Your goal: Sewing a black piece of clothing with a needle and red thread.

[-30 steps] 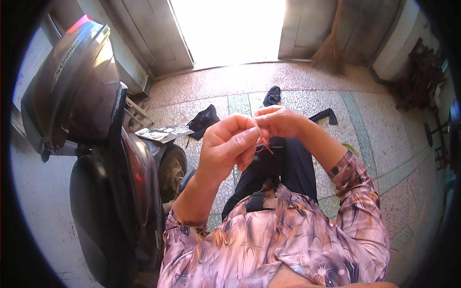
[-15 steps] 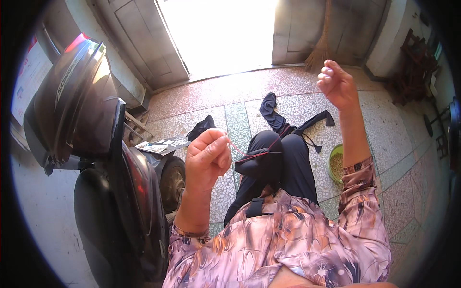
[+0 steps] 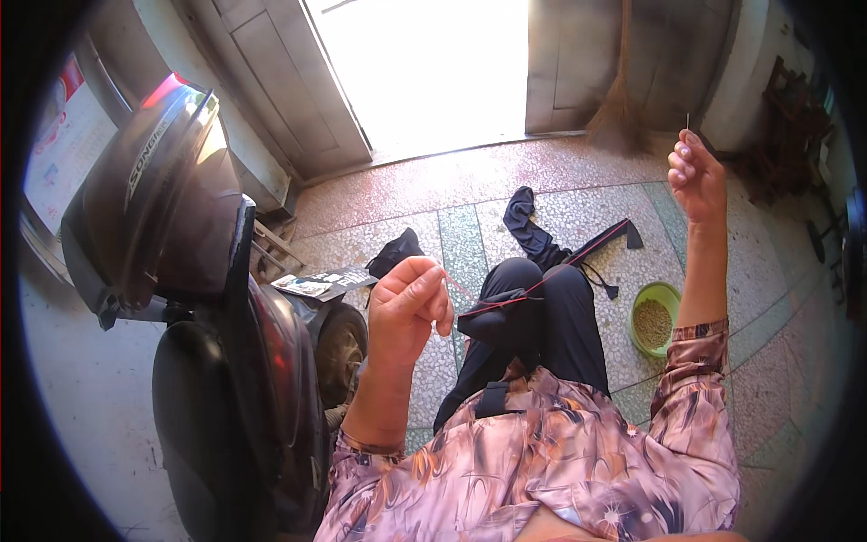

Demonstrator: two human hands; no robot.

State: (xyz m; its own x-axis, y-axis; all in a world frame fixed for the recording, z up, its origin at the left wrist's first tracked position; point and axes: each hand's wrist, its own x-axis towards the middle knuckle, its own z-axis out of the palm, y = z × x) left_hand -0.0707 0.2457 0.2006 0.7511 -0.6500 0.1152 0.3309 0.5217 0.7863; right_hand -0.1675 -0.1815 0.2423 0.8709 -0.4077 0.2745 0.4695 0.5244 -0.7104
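My left hand (image 3: 406,303) is closed, thumb against fingers, on a red thread (image 3: 581,255). From there the thread dips to a folded black cloth (image 3: 495,322) lying over my lap, then slants up toward the right. Out at the far right, my right hand (image 3: 696,181) is raised with its fingertips pinched on a thin needle (image 3: 688,121), which points upward. Beyond the black strap the thread is too fine to follow to the needle.
A motor scooter (image 3: 262,361) stands close on my left, a dark helmet-like cover (image 3: 149,194) above it. Black cloth pieces (image 3: 526,224) lie on the floor ahead. To the right sits a green bowl (image 3: 652,348) of brown pellets. A broom (image 3: 618,113) leans by the doorway.
My right hand has moved outward to the right, and the needle now shows above its fingers. The thread has straightened toward the right. My left hand sits slightly lower and further right in view.
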